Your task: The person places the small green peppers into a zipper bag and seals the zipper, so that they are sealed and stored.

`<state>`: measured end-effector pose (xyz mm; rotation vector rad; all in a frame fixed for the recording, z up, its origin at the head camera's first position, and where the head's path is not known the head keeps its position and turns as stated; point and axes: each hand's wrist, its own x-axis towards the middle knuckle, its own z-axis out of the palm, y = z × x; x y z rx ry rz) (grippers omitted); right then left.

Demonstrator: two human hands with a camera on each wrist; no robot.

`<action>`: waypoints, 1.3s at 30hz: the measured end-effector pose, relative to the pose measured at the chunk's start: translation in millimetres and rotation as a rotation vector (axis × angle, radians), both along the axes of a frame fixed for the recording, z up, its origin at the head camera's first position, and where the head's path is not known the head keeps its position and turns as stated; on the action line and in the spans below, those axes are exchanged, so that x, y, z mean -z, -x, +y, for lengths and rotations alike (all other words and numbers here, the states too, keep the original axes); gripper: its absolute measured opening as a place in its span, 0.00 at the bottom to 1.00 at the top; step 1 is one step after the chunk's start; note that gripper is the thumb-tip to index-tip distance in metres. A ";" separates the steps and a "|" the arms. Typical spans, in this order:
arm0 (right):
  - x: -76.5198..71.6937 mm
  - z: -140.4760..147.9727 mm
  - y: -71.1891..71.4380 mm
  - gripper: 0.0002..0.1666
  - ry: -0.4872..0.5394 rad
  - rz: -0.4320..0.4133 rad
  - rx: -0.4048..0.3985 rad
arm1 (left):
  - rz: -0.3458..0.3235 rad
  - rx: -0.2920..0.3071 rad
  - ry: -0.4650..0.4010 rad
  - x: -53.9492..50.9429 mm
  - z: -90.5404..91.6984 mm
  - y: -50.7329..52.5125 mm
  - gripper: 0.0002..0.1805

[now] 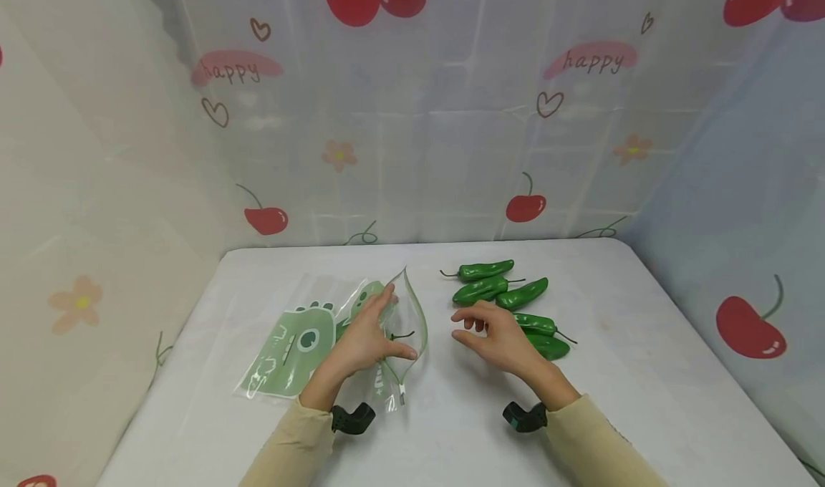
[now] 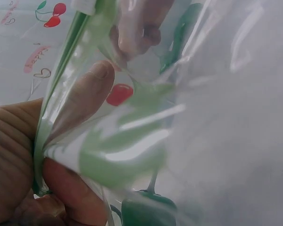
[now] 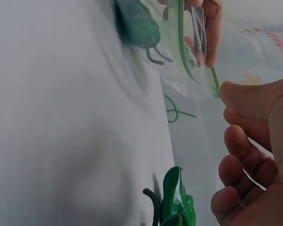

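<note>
A clear zip bag [image 1: 415, 308] with a green cartoon print stands with its mouth spread, facing right. My left hand [image 1: 364, 336] is at that mouth, thumb and fingers stretched apart against the plastic. In the left wrist view the thumb [image 2: 85, 96] shows through the film. Inside the bag lies a green pepper [image 3: 139, 26], its stem toward the opening. My right hand [image 1: 496, 336] hovers between the bag and the loose peppers, fingers loosely bent, holding nothing. Several green peppers [image 1: 522, 293] lie to the right, some partly behind this hand.
Left of the opened bag, another green cartoon print [image 1: 283, 372] on clear plastic lies flat on the white table [image 1: 464, 437]. A white zip slider [image 1: 402, 390] hangs at the bag's near corner. Printed curtains [image 1: 419, 150] stand behind the table and at both sides.
</note>
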<state>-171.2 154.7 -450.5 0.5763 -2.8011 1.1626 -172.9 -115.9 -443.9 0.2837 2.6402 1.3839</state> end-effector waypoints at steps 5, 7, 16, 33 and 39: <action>-0.3 22.2 -2.4 0.13 0.001 0.016 -0.039 | 0.004 0.007 -0.002 -0.2 -0.9 0.7 0.73; 0.3 31.6 -3.8 0.14 0.001 0.032 -0.047 | 0.008 0.012 0.001 -0.4 -1.5 1.1 0.73; 1.4 62.3 -8.7 0.17 -0.046 0.087 -0.020 | 0.008 0.010 0.011 -3.2 -3.8 1.0 0.72; 6.9 117.2 -23.0 0.21 -0.144 0.070 0.044 | -0.003 -0.005 0.006 -3.2 -4.1 -0.1 0.72; 10.3 126.9 -26.7 0.21 -0.166 0.104 0.062 | -0.012 -0.007 0.005 -3.4 -3.7 -0.3 0.72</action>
